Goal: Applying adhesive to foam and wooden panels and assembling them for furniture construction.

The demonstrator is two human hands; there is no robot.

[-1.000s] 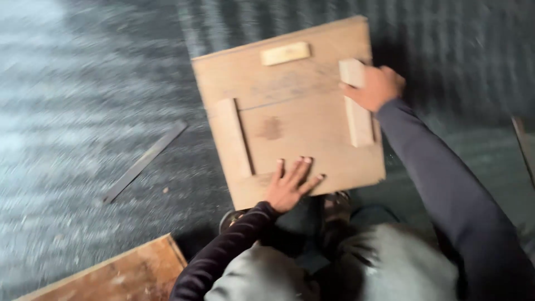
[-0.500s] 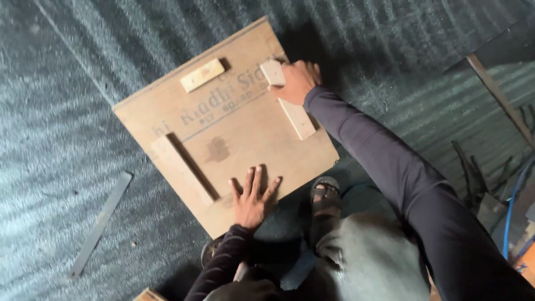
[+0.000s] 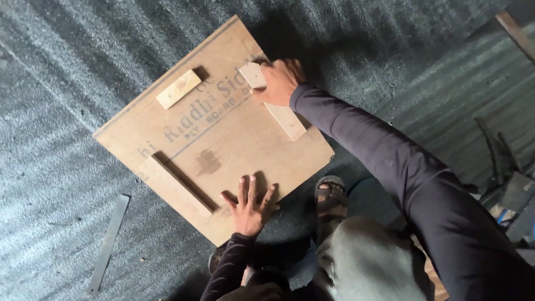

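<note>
Two hands steady a plywood board (image 3: 223, 139) lying flat on a dark ribbed floor (image 3: 56, 139)

The left hand (image 3: 249, 209) lies flat with fingers spread on the board's near edge; the right hand (image 3: 280, 81), fingers curled, grips the top end of a long wooden strip (image 3: 278, 108) resting on the board's far side. Half a second earlier the board sat lower and further left in view, with the same holds. A short block (image 3: 178, 88) and a second long strip (image 3: 181, 187) rest apart on the board. Open floor surrounds its left and upper edges; a flat metal bar (image 3: 108, 242) lies to the left, a sandalled foot (image 3: 331, 195) just beside the near corner
</note>
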